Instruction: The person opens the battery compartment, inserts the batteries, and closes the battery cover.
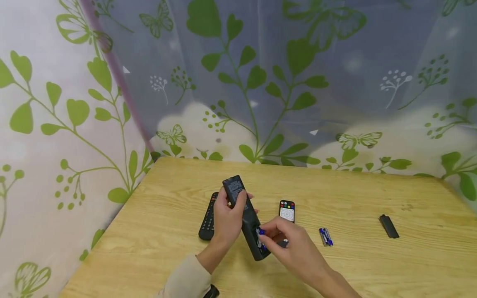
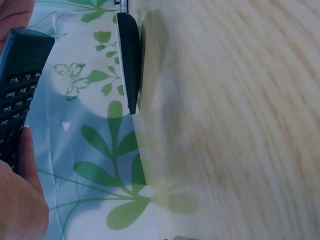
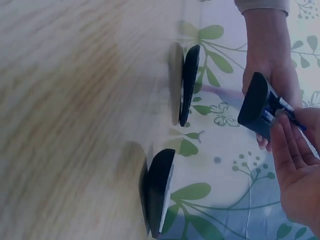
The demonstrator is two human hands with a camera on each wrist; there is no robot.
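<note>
My left hand [image 1: 228, 219] grips a black remote control [image 1: 249, 221] above the table, its back turned up toward the head camera. The keypad [image 2: 19, 95] on its other side shows in the left wrist view. At the remote's lower end the battery compartment is uncovered, and a blue and silver battery [image 1: 263, 248] lies in it. My right hand [image 1: 298, 248] pinches another blue battery [image 1: 261, 232] between thumb and fingers, right at the compartment's upper end. The fingertips partly hide this battery.
On the wooden table [image 1: 428, 265] lie a second black remote [image 1: 206, 225] at left, a small remote with a white pad [image 1: 287, 213] behind my right hand, and two blue batteries [image 1: 325, 237]. Further right lies a black battery cover [image 1: 389, 226]. Leaf-patterned cloth [image 1: 238, 103] hangs behind.
</note>
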